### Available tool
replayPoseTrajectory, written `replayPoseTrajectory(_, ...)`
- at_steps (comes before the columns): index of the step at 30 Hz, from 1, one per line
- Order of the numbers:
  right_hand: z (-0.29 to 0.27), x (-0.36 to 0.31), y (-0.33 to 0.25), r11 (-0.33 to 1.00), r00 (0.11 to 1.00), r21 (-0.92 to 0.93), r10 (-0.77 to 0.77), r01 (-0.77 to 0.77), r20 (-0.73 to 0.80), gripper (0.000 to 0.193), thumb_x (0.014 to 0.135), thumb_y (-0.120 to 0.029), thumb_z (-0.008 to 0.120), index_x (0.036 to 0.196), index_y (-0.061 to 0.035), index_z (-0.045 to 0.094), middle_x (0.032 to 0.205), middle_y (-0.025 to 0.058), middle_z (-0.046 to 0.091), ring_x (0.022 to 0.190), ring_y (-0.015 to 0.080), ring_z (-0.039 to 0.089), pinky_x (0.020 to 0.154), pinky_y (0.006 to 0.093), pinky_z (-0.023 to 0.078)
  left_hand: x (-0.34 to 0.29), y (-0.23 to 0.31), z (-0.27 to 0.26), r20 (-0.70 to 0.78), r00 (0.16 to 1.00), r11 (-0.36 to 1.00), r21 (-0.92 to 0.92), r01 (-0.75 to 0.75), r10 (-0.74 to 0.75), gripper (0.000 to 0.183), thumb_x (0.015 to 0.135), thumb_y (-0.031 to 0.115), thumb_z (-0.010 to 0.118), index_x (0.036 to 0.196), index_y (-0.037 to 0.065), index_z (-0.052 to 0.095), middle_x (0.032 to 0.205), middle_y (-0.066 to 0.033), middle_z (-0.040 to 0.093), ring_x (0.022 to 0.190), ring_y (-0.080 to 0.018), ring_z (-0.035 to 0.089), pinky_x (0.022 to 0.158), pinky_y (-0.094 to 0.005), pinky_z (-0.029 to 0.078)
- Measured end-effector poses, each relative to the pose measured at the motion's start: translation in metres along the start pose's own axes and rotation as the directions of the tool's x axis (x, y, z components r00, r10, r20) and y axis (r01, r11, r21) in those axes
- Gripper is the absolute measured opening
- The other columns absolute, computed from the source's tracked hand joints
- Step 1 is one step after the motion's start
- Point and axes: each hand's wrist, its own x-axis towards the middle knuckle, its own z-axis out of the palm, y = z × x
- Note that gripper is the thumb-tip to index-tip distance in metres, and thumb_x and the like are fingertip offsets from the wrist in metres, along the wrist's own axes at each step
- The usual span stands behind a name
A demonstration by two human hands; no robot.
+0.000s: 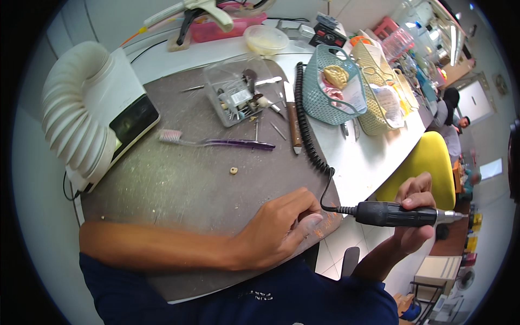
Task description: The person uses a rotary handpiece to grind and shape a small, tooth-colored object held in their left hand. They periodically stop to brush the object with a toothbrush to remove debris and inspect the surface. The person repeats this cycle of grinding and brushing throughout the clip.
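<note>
My right hand point(416, 199) is raised off to the right, its fingers wrapped round a black rotary handpiece point(379, 214) with a slim metal tip that points right. A cord runs from its back end to a black coiled cable point(304, 130). My left hand point(279, 227) rests at the near edge of the grey mat point(184, 184), fingers curled and thumb pressed in; whatever they hold is hidden. Beyond it lies a small cream piece point(233, 170) with a dark spot. Farther off are a purple-handled toothbrush point(238, 143) and a wooden-handled knife point(293, 122).
A clear plastic box point(216, 103) of small tool bits sits at the mat's far side. A white machine with a ribbed hose point(73, 114) stands left. Blue point(319, 97) and yellow point(374, 124) baskets stand right, near a yellow chair point(433, 168). People are in the background.
</note>
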Motion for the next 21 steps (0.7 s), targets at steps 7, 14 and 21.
replayPoseTrajectory(7, 0.023, 0.015, -0.006, 0.899, 0.973, 0.405, 0.216, -0.164, -0.085, 0.065, 0.071, -0.044, 0.085, 0.097, 0.0109, 0.062, 0.067, 0.0096, 0.062, 0.060, 0.0181, 0.063, 0.052, 0.0237, 0.047, 0.006, 0.001, 0.006, -0.048, 0.995, 0.975, -0.200, -0.096, 0.088, 0.029, 0.095, 0.015, 0.055, 0.119, 0.000, 0.049, 0.095, -0.0131, 0.059, 0.082, -0.0225, 0.059, 0.077, -0.0321, 0.049)
replayPoseTrajectory(14, 0.050, 0.050, 0.022, 0.804, 0.675, 0.267, 0.212, -0.532, 0.706, 0.047, 0.091, -0.023, 0.068, 0.128, 0.0040, 0.059, 0.098, 0.0095, 0.072, 0.087, 0.0170, 0.068, 0.081, 0.0278, 0.050, 0.005, -0.002, 0.004, 0.266, 0.963, 0.921, -0.360, 0.149, -0.052, 0.040, 0.098, 0.016, 0.055, 0.130, -0.003, 0.042, 0.107, -0.0186, 0.062, 0.097, -0.0292, 0.064, 0.086, -0.0374, 0.050)
replayPoseTrajectory(21, 0.055, 0.050, 0.047, 0.597, 0.510, 0.319, 0.180, -0.736, 0.841, 0.045, 0.098, -0.021, 0.058, 0.135, 0.0038, 0.051, 0.111, 0.0098, 0.068, 0.107, 0.0168, 0.062, 0.096, 0.0302, 0.045, 0.009, -0.008, 0.003, 0.282, 0.947, 0.908, -0.339, 0.247, -0.152, 0.040, 0.094, 0.022, 0.064, 0.121, -0.005, 0.052, 0.101, -0.0156, 0.066, 0.089, -0.0229, 0.067, 0.081, -0.0353, 0.052)
